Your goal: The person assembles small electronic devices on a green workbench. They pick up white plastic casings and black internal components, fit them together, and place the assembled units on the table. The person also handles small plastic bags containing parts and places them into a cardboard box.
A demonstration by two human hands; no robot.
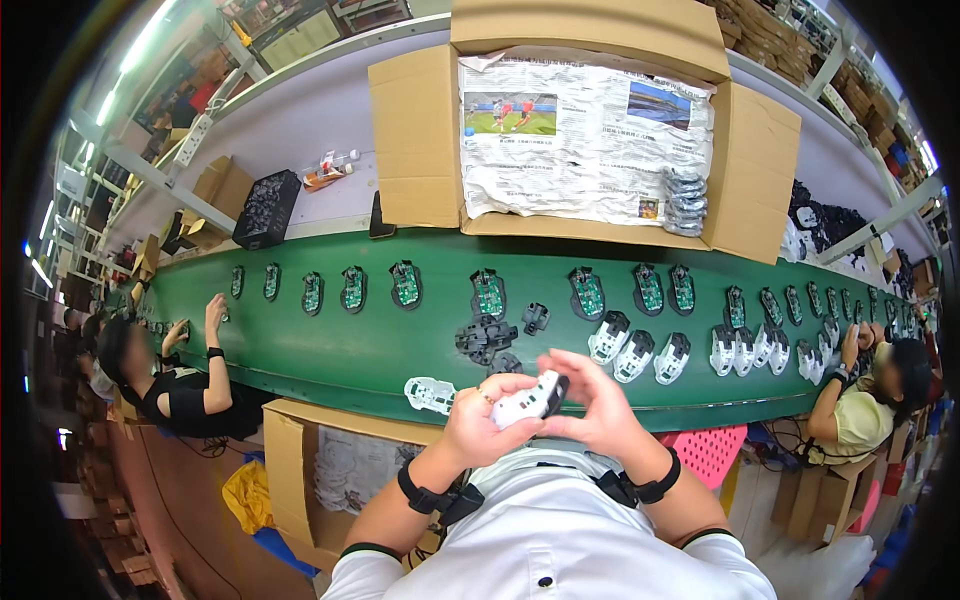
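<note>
In front of my chest I hold a white computer mouse shell [523, 401] with a dark part along its right side. My left hand [478, 418] is closed around its left end, thumb below and fingers above. My right hand [597, 408] curves around the other end, thumb and fingertips against the dark side; the exact contact is partly hidden. Just beyond my hands lies a pile of black plastic mouse parts [486, 339]. A loose white shell [430, 395] rests left of my left hand, and several white shells [633, 356] lie to the right.
On the green work surface [300, 345] stands a row of mouse bases with circuit boards [404, 286]. An open carton [418, 150] lined with newspaper sits behind it. Co-workers [170, 385] sit at left and right. Another carton [287, 470] and a pink stool [706, 452] are below the edge.
</note>
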